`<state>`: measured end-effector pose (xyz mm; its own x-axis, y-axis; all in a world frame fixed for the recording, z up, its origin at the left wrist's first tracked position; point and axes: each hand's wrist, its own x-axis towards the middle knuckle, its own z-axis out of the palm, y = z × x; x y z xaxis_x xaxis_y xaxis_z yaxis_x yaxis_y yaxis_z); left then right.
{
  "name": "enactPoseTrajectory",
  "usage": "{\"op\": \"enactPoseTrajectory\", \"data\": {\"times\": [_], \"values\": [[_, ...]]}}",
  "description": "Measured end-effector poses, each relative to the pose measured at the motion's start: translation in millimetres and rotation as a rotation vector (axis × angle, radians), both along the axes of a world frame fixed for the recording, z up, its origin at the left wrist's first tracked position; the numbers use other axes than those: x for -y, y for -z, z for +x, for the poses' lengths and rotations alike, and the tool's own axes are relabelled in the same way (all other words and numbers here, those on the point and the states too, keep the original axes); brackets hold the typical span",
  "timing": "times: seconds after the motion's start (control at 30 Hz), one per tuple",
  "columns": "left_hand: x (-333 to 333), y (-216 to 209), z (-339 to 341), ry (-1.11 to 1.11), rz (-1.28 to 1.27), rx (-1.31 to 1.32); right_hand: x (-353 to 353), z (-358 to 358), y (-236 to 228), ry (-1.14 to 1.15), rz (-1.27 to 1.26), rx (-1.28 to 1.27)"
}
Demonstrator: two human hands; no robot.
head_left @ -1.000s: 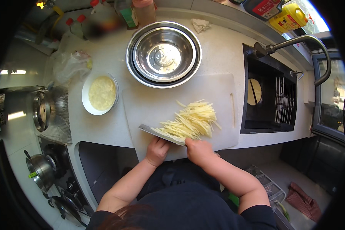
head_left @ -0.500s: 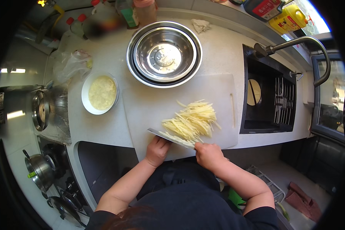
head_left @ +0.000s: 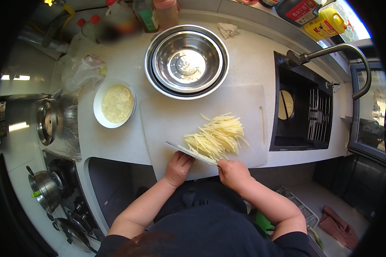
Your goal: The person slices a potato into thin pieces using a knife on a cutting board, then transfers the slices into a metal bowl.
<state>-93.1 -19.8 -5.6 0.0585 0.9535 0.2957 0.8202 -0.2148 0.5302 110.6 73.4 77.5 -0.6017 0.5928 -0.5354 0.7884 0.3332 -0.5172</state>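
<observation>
White counter is carrying my cutting board (head_left: 167, 124), where the pale vegetable strips (head_left: 216, 138) are lying in a heap. I'm gripping the knife (head_left: 188, 153) in my closed right hand (head_left: 233, 173), my curled left hand (head_left: 179, 168) steadying its blade; a careless shove could be scattering strips off the edge.

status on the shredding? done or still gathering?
Done: a pile of pale vegetable shreds lies on the white cutting board; no uncut piece shows. In hand: the right hand holds a broad knife at the pile's near edge, blade slanted, with the left hand beside it. Left: the nested steel bowls hold no shreds.
</observation>
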Motion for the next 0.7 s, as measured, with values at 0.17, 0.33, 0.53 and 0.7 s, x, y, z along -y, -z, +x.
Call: {"op": "enactPoseTrajectory", "data": {"times": [0.17,0.33,0.53,0.7], "values": [[-1.5,2.2,0.1,-0.003,0.039,-0.005,2.6,6.4,-0.8,-0.023,-0.033,0.097],[-2.4,0.9,-0.4,0.015,0.012,-0.012,14.3,-23.3,34.4,0.038,0.034,0.043],[-2.1,0.0,-1.2,0.011,0.019,0.017,1.7,-15.0,28.6,0.083,0.039,-0.122],[2.6,6.1,-1.1,-0.013,0.008,0.075,3.6,4.1,1.0,0.001,-0.02,0.047]]}}
